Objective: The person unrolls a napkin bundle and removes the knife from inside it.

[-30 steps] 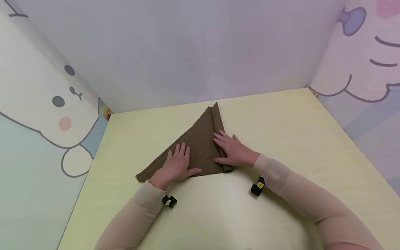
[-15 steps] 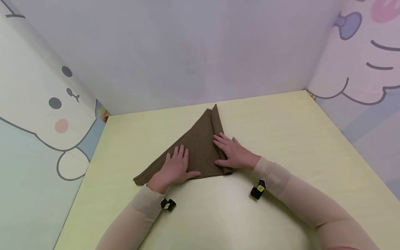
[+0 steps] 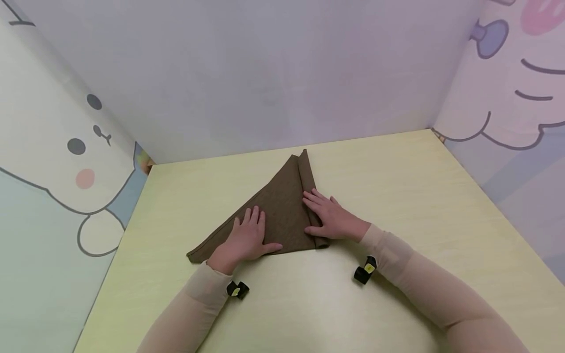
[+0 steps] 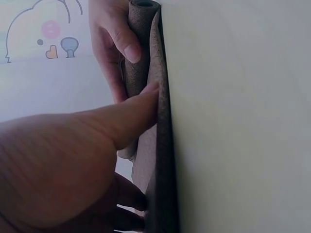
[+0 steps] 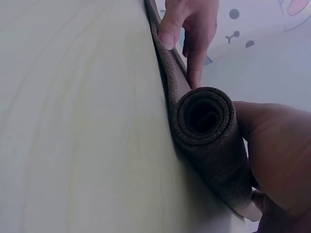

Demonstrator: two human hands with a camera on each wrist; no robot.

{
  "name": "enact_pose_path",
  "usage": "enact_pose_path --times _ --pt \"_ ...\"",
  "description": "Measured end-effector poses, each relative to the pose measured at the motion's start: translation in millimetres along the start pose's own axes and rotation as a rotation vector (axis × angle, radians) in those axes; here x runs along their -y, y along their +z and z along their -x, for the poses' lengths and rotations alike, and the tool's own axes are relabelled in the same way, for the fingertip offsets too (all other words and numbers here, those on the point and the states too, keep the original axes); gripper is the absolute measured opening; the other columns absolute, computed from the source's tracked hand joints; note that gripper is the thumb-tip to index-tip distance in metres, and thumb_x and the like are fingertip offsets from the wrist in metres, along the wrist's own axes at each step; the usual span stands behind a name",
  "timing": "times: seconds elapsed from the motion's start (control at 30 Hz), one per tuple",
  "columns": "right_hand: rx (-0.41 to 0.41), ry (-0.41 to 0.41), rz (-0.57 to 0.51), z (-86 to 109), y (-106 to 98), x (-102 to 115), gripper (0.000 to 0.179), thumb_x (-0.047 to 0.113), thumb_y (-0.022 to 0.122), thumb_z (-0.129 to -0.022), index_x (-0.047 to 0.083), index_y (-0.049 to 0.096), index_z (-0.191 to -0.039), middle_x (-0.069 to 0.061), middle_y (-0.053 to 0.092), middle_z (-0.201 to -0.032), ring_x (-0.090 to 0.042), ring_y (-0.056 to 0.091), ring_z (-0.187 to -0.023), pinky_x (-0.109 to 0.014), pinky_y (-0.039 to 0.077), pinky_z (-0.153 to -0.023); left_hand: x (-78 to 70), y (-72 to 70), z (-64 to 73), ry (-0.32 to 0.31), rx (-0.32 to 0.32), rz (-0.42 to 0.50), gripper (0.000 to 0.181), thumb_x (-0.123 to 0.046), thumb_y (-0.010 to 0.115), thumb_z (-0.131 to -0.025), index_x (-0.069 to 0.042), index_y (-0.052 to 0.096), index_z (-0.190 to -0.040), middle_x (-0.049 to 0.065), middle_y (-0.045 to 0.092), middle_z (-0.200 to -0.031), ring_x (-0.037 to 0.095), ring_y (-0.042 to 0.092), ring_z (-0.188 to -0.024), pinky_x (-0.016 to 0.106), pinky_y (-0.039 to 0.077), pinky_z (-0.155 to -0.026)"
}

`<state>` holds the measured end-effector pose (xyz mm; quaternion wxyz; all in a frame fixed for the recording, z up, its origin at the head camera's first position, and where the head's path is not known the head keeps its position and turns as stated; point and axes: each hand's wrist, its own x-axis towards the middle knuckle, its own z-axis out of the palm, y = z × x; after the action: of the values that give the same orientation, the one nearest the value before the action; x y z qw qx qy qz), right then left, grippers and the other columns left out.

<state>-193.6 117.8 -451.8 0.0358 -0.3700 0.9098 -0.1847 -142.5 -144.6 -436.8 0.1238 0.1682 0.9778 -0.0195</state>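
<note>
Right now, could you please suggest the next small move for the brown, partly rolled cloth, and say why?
I'd probably roll the brown cloth tube slightly leftward with the right hand, which rests on it: it lies along the right edge, while the brown triangular cloth beside it lies unrolled under the left hand.

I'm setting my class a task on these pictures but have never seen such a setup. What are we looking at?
There is no machine doing the work: these are a person's two bare hands. The wide view comes from a camera worn on the head, looking forward and down. The two close-ups come from cameras worn on the wrists, probably the small black gadgets seen in the wide view. On the pale table lies a brown cloth, roughly triangular, with one side wound into a roll. The left hand rests spread on the flat part; the right hand lies over the roll.
</note>
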Motion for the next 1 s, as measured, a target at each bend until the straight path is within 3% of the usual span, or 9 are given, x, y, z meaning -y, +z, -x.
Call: enact_pose_path --times 0.47,1.0 --pt "0.026 0.038 -0.035 1.5 -11 4 0.08 0.045 0.06 -0.085 0.006 0.024 -0.145 -0.006 0.015 -0.151 -0.025 0.007 -0.138 -0.059 0.016 -0.1 1.9 -8.5 4.7 -0.03 0.006 0.04 0.102 -0.072 0.047 -0.076 -0.001 0.021 -0.144 0.02 0.012 -0.149 0.035 0.009 -0.136 0.059 0.019 -0.1" --pt "0.015 0.049 -0.065 7.2 -8 -3 0.08 0.041 0.061 -0.085 0.005 0.022 -0.145 -0.01 0.016 -0.15 -0.028 0.011 -0.137 -0.06 0.018 -0.099 12.2 -5.7 3.5 -0.044 0.028 0.053 0.106 -0.072 0.053 -0.073 0.0 0.022 -0.144 0.02 0.013 -0.149 0.035 0.011 -0.136 0.061 0.02 -0.097"
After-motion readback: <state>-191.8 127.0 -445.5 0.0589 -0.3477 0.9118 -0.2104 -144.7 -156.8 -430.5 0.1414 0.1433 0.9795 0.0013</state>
